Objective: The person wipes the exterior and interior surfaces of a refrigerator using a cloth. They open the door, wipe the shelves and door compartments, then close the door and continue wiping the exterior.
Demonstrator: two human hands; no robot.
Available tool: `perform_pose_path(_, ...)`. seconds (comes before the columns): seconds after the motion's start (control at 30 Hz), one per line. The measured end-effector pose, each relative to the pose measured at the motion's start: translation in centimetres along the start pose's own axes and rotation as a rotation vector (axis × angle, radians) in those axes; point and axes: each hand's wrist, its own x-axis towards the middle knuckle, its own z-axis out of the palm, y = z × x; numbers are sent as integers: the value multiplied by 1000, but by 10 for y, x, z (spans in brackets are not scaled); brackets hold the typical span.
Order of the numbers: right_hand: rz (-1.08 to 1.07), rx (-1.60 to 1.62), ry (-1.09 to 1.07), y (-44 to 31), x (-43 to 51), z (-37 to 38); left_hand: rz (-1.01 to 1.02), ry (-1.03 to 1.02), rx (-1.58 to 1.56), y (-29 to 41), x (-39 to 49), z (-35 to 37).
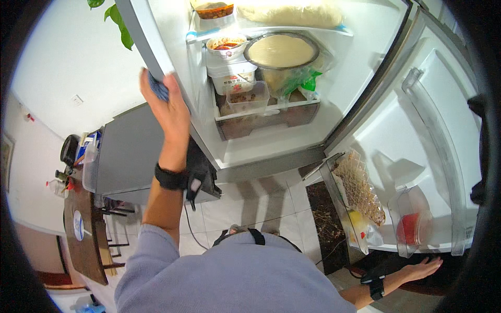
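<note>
My left hand (169, 107) grips a blue cloth (157, 88) and presses it around the front edge of the refrigerator's left side wall (150, 43). Low on the right, my right hand (422, 270) is stretched out beside the bottom of the opened refrigerator door (446, 117); nothing shows in it. Whether it touches the door, I cannot tell. Inside the lit compartment a metal bowl of dough (282, 51) sits on a bag. To its left, a flowered bowl of red sauce (226, 45) with a spoon rests on a white lidded tub (231, 78). In front is a clear plastic container (248, 98).
Door bins hold a netted item (358, 187) and a red-filled jar (409, 229). A drawer (270, 121) lies below the containers. Left of the refrigerator stands a grey cabinet (131, 148), with a wooden table (84, 238) nearby. A cable (190, 227) runs over the tiled floor.
</note>
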Motion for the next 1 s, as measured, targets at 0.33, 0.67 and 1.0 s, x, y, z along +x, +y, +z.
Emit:
perform_pose_path(0.33,18,70,-194,74,36,3,-120,79,166,13,1,16)
perform_pose_path(0.67,245,137,-261,101,43,37,-116,169,238,22,-3,18)
perform_pose_path(1.0,313,127,-255,101,39,26,-115,166,310,8,-16,15)
